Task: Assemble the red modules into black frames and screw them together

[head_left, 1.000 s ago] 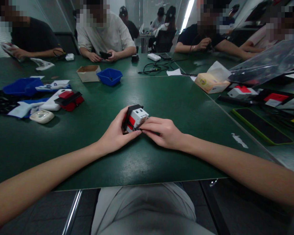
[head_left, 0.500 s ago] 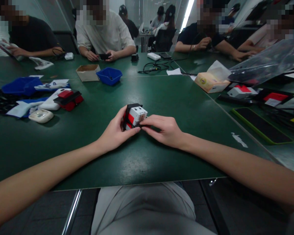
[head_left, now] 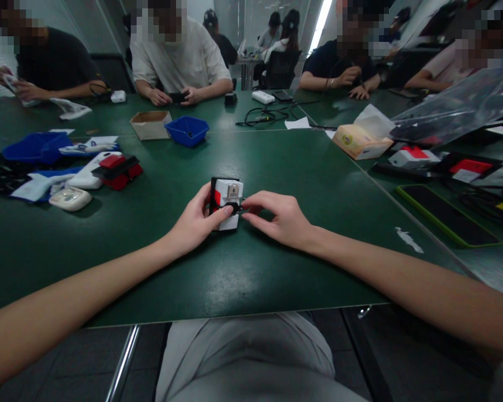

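A small white, red and black device (head_left: 232,194) is held low over the green table (head_left: 230,279), near the middle of the view. My left hand (head_left: 198,219) grips it from the left, the thumb pressed across its near side over a small black part. Just to the right is my right hand (head_left: 276,219), its thumb and index finger close together at a thin dark piece that sticks out of the device's right side. The fingertips are too small to show clearly how they hold that piece.
Ahead stand a blue tray (head_left: 187,131) and a cardboard box (head_left: 150,125). Red-black and white devices lie left. On the right are a tissue box (head_left: 362,139), a green-edged black panel (head_left: 447,215) and cables. People sit across the table.
The device has been turned in my left hand, so a metal-coloured part on it faces up toward me. My left thumb has shifted onto the device. Across the table, a person's hand has drawn back.
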The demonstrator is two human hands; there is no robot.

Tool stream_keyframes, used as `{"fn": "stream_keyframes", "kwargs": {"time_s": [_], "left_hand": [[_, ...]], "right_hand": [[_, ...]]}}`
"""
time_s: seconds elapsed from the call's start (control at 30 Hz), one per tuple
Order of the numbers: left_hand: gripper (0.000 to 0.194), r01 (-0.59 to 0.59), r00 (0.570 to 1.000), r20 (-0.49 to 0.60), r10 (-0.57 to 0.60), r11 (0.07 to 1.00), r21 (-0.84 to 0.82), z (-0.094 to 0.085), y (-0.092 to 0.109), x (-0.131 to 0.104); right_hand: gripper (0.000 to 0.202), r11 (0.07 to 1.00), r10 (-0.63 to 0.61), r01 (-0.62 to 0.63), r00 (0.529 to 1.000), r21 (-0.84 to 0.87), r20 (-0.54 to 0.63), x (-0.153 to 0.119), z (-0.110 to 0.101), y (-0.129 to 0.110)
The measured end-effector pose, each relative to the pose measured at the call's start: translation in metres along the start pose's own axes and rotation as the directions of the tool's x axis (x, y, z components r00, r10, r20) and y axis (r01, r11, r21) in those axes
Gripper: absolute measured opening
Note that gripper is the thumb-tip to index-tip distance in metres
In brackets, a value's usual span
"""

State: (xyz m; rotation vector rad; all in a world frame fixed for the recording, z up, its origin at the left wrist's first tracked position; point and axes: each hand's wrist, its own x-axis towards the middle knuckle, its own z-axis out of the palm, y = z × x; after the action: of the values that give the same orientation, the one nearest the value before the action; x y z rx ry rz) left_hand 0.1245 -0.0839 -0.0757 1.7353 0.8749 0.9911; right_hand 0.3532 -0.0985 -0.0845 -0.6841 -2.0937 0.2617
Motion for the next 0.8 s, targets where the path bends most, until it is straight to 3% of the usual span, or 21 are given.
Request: {"fn": "stream_keyframes", "kwargs": {"time_s": [0.4, 0.6, 0.8], "left_hand": [[0.062, 0.084, 0.995, 0.048, -0.082, 0.996, -0.029, -0.0010, 0.0006, -0.0003], [0.054, 0.030, 0.999, 0.021, -0.029, 0.998, -0.057, 0.0003, 0.0002, 0.0014], [0.054, 0.050, 0.999, 0.010, -0.049, 0.999, -0.019, 0.0006, 0.0032, 0.0019]], "right_hand": [[0.008, 0.998, -0.046, 0.045, 0.999, -0.046, -0.013, 0.0031, 0.0014, -0.0008], [0.009, 0.994, -0.090, 0.090, 0.996, -0.057, -0.002, 0.0024, 0.0025, -0.0032], [0.012, 0.992, -0.088, 0.092, 0.995, -0.087, 0.045, 0.0028, 0.0021, -0.0038]]}}
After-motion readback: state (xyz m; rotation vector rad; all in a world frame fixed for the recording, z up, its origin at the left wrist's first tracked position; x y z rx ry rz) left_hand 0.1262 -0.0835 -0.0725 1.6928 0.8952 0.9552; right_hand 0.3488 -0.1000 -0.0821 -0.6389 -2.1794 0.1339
